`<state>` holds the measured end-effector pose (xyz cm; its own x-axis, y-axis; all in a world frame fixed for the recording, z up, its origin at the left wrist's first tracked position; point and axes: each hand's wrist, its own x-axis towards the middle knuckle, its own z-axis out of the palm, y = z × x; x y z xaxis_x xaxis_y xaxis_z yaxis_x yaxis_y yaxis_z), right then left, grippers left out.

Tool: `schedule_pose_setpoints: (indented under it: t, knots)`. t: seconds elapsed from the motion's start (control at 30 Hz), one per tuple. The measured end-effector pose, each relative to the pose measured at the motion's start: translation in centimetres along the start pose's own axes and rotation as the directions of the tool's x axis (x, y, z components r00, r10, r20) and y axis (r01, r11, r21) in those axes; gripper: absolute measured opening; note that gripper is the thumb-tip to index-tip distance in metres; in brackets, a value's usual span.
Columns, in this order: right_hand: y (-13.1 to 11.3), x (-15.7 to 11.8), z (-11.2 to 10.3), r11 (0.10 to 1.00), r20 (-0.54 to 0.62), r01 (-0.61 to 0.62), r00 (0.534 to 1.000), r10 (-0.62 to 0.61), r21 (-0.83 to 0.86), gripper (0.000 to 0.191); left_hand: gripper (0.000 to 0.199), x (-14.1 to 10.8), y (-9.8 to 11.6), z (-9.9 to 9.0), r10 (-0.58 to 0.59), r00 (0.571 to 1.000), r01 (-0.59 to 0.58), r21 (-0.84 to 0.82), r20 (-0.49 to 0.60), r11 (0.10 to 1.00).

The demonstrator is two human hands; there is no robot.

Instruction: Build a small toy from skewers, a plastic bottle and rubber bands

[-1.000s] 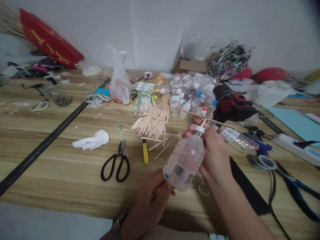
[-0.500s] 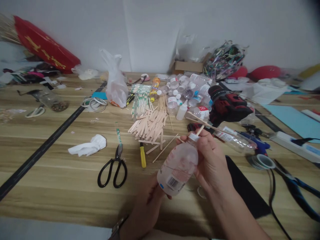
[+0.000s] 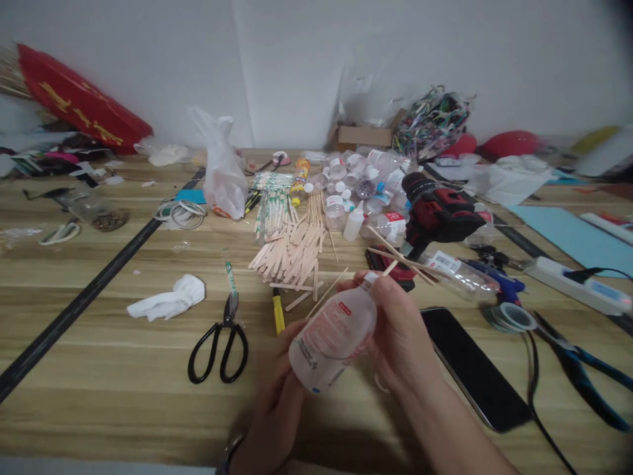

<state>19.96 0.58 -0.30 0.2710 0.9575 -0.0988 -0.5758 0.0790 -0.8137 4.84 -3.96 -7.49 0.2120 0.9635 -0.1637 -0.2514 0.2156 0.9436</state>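
Observation:
A small frosted plastic bottle (image 3: 333,333) with red print is held tilted, its neck up and to the right. My right hand (image 3: 403,330) grips the neck, where a thin wooden stick (image 3: 390,268) sticks out past the fingers. My left hand (image 3: 279,389) is wrapped round the bottle's lower left side, with most of its fingers hidden behind it. Beyond the bottle lies a pile of flat wooden sticks (image 3: 289,254). A yellow-handled tool (image 3: 278,315) lies just behind my left hand.
Black-handled scissors (image 3: 218,340) and a crumpled tissue (image 3: 171,298) lie left. A red and black drill (image 3: 438,214) stands right, near a black phone (image 3: 475,366), pliers (image 3: 578,369) and a power strip (image 3: 576,284). Plastic bottles (image 3: 366,178) and a white bag (image 3: 223,171) are at the back.
The bottle has turned about its length, so a different side of its label shows. Both hands and the bottle sit slightly further left in view.

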Motion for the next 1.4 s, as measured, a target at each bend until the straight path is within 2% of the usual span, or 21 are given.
schedule_pose_setpoints:
  t: [0.1, 0.23, 0.33, 0.43, 0.57, 0.7, 0.83, 0.93, 1.1, 1.27, 1.4]
  knots:
    - [0.4, 0.2, -0.5, 1.000, 0.026, -0.018, 1.000, 0.017, 0.011, 0.029, 0.041, 0.2, 0.4, 0.2, -0.010, 1.000, 0.011, -0.168, 0.005, 0.986]
    - [0.4, 0.3, -1.2, 1.000, 0.095, -0.007, 0.995, 0.006, 0.010, 0.035, 0.036, 0.4, 0.9, 0.3, -0.102, 0.994, 0.105, -0.421, 0.029, 0.901]
    - [0.4, 0.5, -1.4, 1.000, 0.147, -0.017, 0.989, 0.015, 0.011, 0.045, 0.031, 0.6, 1.4, 0.4, -0.182, 0.980, 0.197, -0.457, 0.077, 0.867]
    - [0.8, 1.0, -1.6, 0.999, 0.150, -0.025, 0.988, 0.019, 0.034, 0.050, 0.026, 0.7, 1.5, 0.7, -0.229, 0.968, 0.251, -0.475, 0.106, 0.843]
    - [1.4, 1.5, -1.6, 0.997, 0.095, -0.022, 0.995, 0.015, 0.074, 0.039, 0.028, 0.7, 1.1, 1.0, -0.242, 0.962, 0.271, -0.527, 0.126, 0.805]
    - [1.4, 1.0, -1.3, 0.995, 0.034, -0.036, 0.999, 0.033, 0.094, 0.024, 0.028, 1.0, 0.6, 1.0, -0.281, 0.953, 0.297, -0.536, 0.115, 0.790]
    - [1.3, -0.2, -0.8, 0.997, 0.013, -0.017, 1.000, 0.016, 0.081, 0.036, 0.034, 1.2, 0.4, 1.2, -0.300, 0.952, 0.282, -0.556, 0.061, 0.782]
    - [1.5, -0.8, -0.7, 1.000, 0.027, -0.015, 1.000, 0.015, 0.005, 0.034, 0.042, 1.2, 0.0, 1.5, -0.291, 0.954, 0.282, -0.528, 0.068, 0.801]
    - [1.1, -0.2, -1.0, 0.998, 0.018, -0.054, 0.998, 0.054, 0.021, 0.034, 0.032, 1.2, -1.1, 1.2, -0.276, 0.960, 0.267, -0.396, 0.034, 0.878]
    - [0.1, 0.0, -1.1, 0.997, 0.025, -0.035, 0.999, 0.033, 0.064, 0.037, 0.029, 1.1, -2.2, 0.7, -0.243, 0.969, 0.244, -0.314, 0.043, 0.918]
    - [-0.5, -0.1, -1.0, 0.999, 0.046, -0.036, 0.998, 0.034, 0.034, 0.030, 0.031, 0.7, -1.7, 0.2, -0.247, 0.967, 0.255, -0.181, 0.068, 0.950]
